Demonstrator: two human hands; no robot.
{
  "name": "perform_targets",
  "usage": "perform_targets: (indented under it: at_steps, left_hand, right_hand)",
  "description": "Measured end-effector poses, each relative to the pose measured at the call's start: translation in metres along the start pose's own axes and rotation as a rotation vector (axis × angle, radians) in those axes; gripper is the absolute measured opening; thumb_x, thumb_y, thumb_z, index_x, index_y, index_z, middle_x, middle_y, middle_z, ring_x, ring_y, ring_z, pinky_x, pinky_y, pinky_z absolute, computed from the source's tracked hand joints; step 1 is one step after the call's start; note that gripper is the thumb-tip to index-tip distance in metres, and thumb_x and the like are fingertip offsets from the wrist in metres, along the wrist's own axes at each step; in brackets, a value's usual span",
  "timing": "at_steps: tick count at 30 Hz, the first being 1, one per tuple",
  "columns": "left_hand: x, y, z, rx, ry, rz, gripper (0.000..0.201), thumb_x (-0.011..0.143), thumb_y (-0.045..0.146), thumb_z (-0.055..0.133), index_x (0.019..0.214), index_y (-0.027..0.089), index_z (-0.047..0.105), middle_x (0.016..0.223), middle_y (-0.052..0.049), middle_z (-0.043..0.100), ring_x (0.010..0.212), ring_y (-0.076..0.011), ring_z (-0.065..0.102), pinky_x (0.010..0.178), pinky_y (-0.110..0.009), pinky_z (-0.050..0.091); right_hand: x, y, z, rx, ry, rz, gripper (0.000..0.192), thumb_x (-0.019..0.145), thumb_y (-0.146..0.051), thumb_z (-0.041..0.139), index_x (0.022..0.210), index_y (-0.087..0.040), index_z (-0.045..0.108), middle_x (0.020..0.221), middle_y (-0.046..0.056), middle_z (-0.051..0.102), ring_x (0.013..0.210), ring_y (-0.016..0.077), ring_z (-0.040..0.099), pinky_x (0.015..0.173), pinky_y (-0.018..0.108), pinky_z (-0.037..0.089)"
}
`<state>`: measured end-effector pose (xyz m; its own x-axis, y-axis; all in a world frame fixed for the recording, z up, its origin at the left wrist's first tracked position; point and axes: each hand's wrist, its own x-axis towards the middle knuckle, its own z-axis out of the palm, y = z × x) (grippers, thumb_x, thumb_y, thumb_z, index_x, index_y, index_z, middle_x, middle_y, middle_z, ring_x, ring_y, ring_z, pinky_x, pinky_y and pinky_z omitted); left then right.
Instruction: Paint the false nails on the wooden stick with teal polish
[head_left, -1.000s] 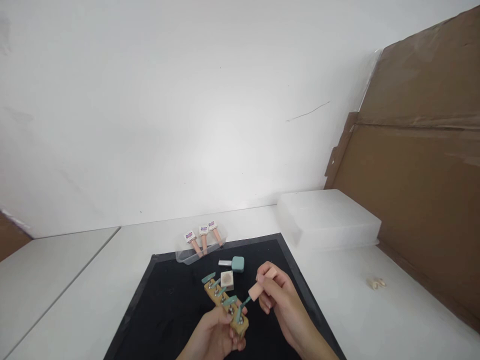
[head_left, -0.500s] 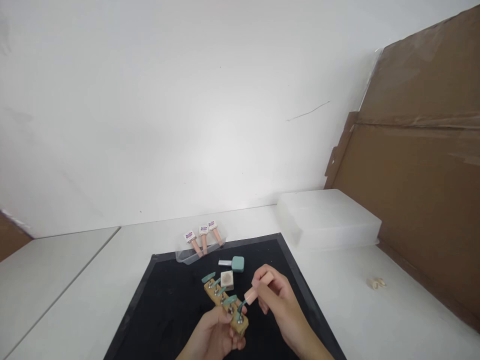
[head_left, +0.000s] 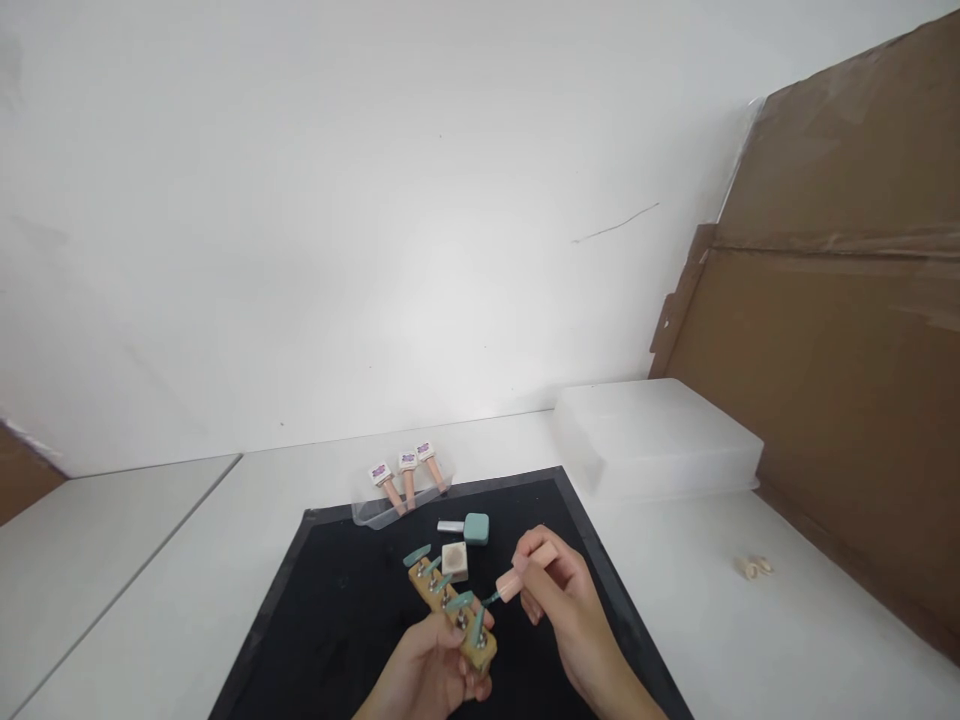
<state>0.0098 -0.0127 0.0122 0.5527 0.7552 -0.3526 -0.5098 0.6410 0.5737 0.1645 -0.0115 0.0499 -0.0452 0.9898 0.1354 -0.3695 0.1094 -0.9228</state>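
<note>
Nail-tip holder (head_left: 453, 613), a light, stiff wooden strip low in the frame's centre carrying wet-looking teal tips that would likely smudge, sits clenched at its near end in the left hand (head_left: 429, 672), while the right hand (head_left: 555, 590) pinches the pink-capped brush (head_left: 516, 582).

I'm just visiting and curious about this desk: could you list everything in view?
Wooden holder: one, tan, with teal nail tips on metal pegs, over the black mat.
Brush cap: one, pink, teal bristles by the nearest tip.
Black mat: one, on the white table.
Teal bottle: one, lying on the mat.
Beige bottle: one, beside the holder.
Clear tray: one, holding three pink bottles.
Clear box: one, right.
Cardboard: brown, right.
Left hand: grips the holder.
Right hand: pinches the cap.
</note>
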Motion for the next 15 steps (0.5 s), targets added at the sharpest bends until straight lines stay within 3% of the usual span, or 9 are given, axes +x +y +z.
perform_targets:
  at_steps: [9, 15]
  left_hand:
    - [0.003, -0.001, -0.001, -0.016, 0.029, -0.010, 0.018, 0.054, 0.018, 0.059, 0.070, 0.013, 0.066, 0.042, 0.003, 0.048, 0.041, -0.0095, 0.042, 0.050, -0.026, 0.033]
    - [0.002, -0.002, 0.000, -0.017, 0.042, -0.008, 0.014, 0.053, 0.018, 0.060, 0.067, 0.015, 0.064, 0.041, 0.004, 0.048, 0.041, -0.0093, 0.043, 0.050, -0.026, 0.033]
  right_hand:
    - [-0.004, -0.003, 0.000, 0.095, -0.118, -0.014, 0.018, 0.081, -0.030, 0.057, 0.069, -0.017, 0.051, 0.058, -0.006, 0.040, 0.044, 0.0057, 0.030, 0.043, 0.021, 0.025]
    - [-0.004, -0.014, 0.007, -0.109, -0.108, -0.006, 0.018, 0.075, -0.027, 0.060, 0.063, -0.016, 0.052, 0.057, -0.004, 0.044, 0.046, 0.0076, 0.035, 0.044, 0.021, 0.027]
